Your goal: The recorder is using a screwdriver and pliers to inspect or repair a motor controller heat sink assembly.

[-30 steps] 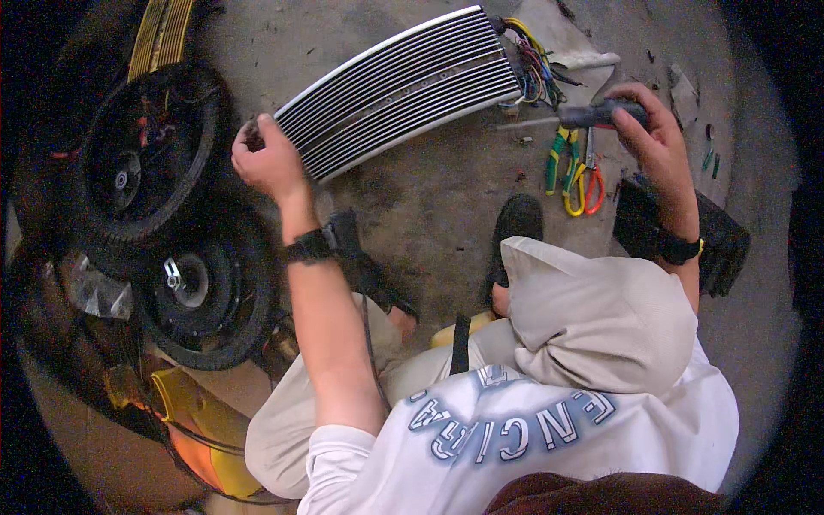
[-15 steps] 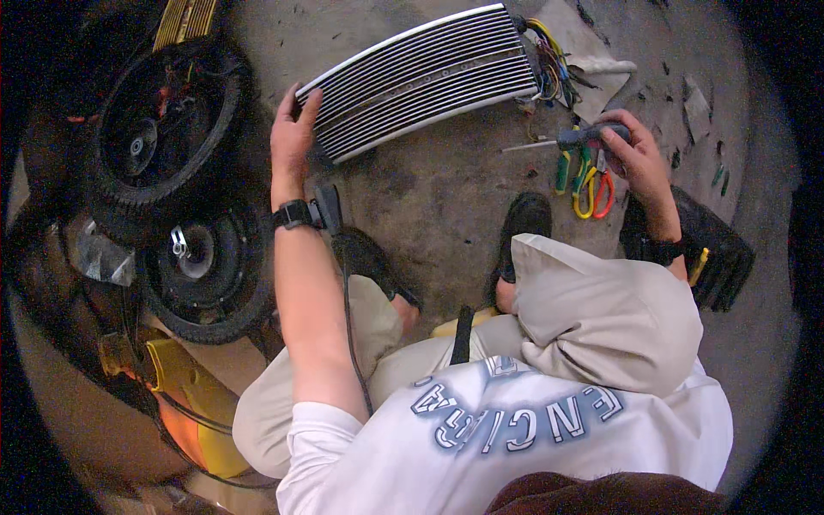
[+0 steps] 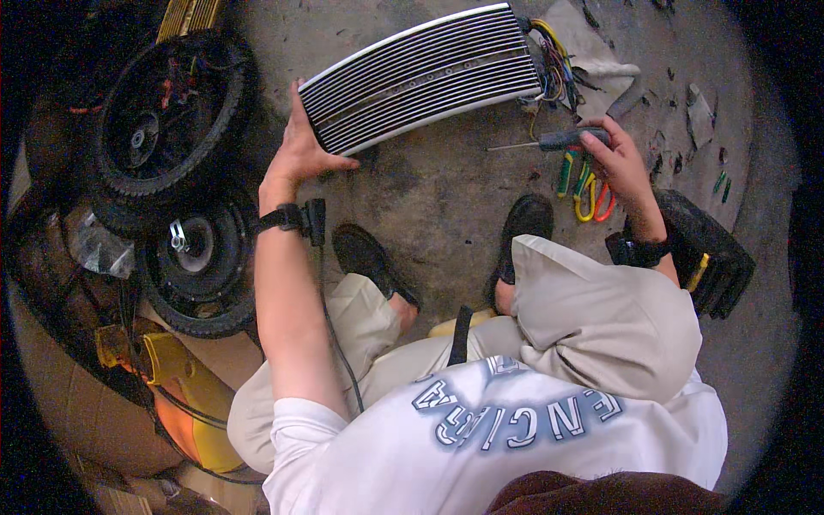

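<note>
A long, slightly curved metal controller box (image 3: 421, 77) with silver cooling fins lies at the far middle of the floor. From its right end comes a bundle of coloured wires (image 3: 560, 73). My left hand (image 3: 302, 148) grips its left end, fingers along that edge and thumb stretched out under the near corner. In my right hand (image 3: 620, 153) is a screwdriver (image 3: 558, 140) with a dark grey handle, its thin shaft pointing left below the wires. Green-handled pliers (image 3: 566, 172) and a tool with yellow and orange handles (image 3: 604, 206) lie beneath that hand.
Two black-tyred wheels (image 3: 199, 296) are at the left, one partly above the other. A clear plastic bag (image 3: 105, 251) and a yellow-orange part (image 3: 182, 390) lie near them. A black ribbed object (image 3: 719, 257) stands right of my knee. Scraps and a pale sheet (image 3: 571, 39) lie beyond.
My left thumb has gone from over the fins to below the near corner. The box has shifted slightly to the right. My right hand has moved a little left with the screwdriver.
</note>
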`<state>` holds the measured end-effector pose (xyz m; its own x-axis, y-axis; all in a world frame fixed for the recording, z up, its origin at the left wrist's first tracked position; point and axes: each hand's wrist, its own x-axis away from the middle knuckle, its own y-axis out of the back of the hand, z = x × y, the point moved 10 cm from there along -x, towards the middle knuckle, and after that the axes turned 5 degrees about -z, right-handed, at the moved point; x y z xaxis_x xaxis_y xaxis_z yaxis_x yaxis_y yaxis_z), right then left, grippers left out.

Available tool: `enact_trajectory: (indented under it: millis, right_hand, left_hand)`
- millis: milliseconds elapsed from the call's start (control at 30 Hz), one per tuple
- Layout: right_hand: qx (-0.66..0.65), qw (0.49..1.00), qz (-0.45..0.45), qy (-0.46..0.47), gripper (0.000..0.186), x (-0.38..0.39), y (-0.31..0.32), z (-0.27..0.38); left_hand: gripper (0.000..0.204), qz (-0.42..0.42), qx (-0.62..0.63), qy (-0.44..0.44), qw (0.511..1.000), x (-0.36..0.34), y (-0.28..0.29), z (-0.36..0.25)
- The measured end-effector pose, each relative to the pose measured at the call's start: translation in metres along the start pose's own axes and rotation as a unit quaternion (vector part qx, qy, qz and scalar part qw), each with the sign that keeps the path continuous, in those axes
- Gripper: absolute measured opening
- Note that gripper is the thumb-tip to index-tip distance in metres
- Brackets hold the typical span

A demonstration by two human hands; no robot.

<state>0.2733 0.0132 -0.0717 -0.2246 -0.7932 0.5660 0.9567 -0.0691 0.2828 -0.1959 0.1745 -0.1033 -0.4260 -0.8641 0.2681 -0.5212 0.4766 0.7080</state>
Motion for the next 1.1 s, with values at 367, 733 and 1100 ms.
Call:
enact_trajectory:
  millis: [367, 733, 1100]
  right_hand:
    - [0.046, 0.997, 0.069, -0.002, 0.036, -0.027, -0.047, -0.071]
    - [0.254, 0.955, 0.077, 0.131, 0.045, 0.001, -0.065, -0.033]
    - [0.434, 0.87, 0.066, 0.223, 0.039, 0.023, -0.083, -0.026]
  left_hand:
    - [0.169, -0.04, -0.075, -0.04, 0.996, 0.003, 0.014, -0.01]
    - [0.16, -0.044, -0.016, -0.058, 0.997, 0.0, 0.004, -0.012]
    - [0.171, -0.006, -0.175, -0.021, 0.984, 0.0, 0.029, -0.023]
